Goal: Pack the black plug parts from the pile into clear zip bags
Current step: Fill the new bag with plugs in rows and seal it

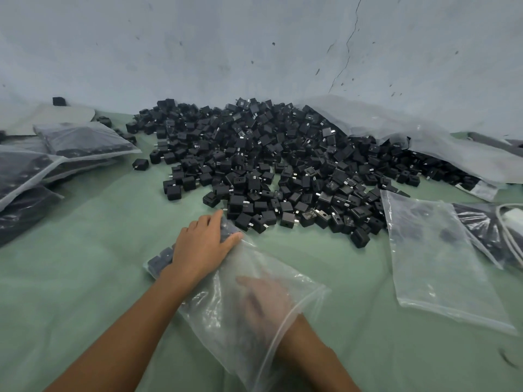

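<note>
Left fingers (211,224): laid out straight, pressed flat on the far, closed end of the clear zip bag (300,292); nothing is gripped. Right fingers (249,284): seen only through the plastic and blurred, so whether anything is held cannot be told. Left hand (202,247) is set over the few plug parts (161,260) already packed at the bag's bottom. Right hand (266,306) is pushed in through the open mouth up to the wrist.

Step judged: loading or settling parts inside this bag; it looks mostly unfilled, zip not closed.

The pile (283,165) is just beyond the left hand, on the green table cover (85,250). Filled bags (85,140) are stacked far left; an empty bag (438,264) is laid to the right.

Next move, as judged: right hand to be drawn out, another handful taken from the near edge of the pile, the mouth kept open meanwhile. Loose film may fold shut.
</note>
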